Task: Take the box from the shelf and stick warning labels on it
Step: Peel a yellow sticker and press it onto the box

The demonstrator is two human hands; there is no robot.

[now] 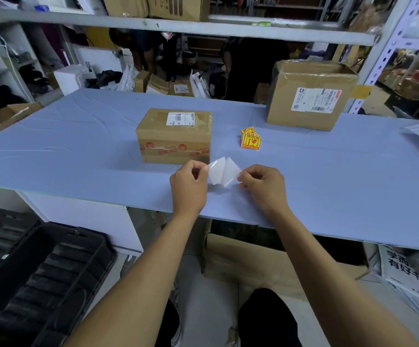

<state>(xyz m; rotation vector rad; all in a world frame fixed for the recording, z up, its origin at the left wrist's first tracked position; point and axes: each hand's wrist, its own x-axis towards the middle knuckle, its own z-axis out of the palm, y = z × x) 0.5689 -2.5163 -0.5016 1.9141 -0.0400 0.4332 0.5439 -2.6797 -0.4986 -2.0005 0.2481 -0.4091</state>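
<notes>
held above the near part of the pale blue tabletop (78, 136): a white label sheet (224, 173), back side up and bent along the middle, pinched at its left edge by the left hand (189, 187) and at its right edge by the right hand (263, 187), thumb and fingertips pressed together on each side. printed face of the sheet not visible.

just beyond the hands, resting flat on the tabletop: the small cardboard box (174, 135), its near lower edge close to the left hand's knuckles but apart from them. on its top, a white shipping label (180, 118) with a barcode, text too small to read. across its front, clear tape printed with red characters and round red marks, not legible.

to the right of the box and beyond the right hand, lying on the tabletop well apart from both: a small stack of yellow-and-red warning labels (251, 140), with a red glass-shaped symbol and an arrow, wording too small to read.

at the far right of the tabletop: a larger cardboard box (311, 96) with a white barcode label (312, 99) on its side, print unreadable.
</notes>
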